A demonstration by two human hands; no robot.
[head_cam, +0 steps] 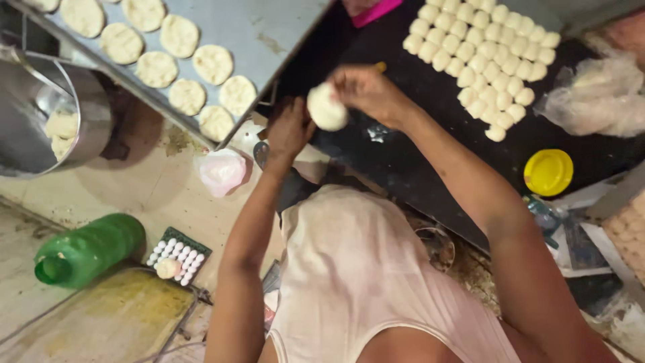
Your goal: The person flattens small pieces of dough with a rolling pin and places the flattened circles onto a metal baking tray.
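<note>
Black stone is spreading across the upper right as a work surface (403,161), carrying a tight block of small pale dough balls (484,54) near its far edge, while a yellow round lid (548,172) is lying just below them and a crumpled clear plastic bag (598,97) is sitting to their right. Slanting across the upper left, a long metal tray (269,33) is holding rows of flattened dough rounds (178,67), well apart from the balls. Below the tray's left end, a steel bowl (91,114) is showing a few more pale pieces inside. On the tiled floor at lower left, a green plastic bottle (87,252) is lying on its side, with a small dark keypad device (180,255) with white buttons resting just beside it, and a knotted pink bag (222,171) is sitting under the tray's lower corner. At centre, the person is working a single lump of white dough (327,107) above the near edge of the black surface: the right hand (368,91) is cupping it from the far side, fingers curled around it, while the left hand (289,131) is pressing against its lower left, partly closed.
</note>
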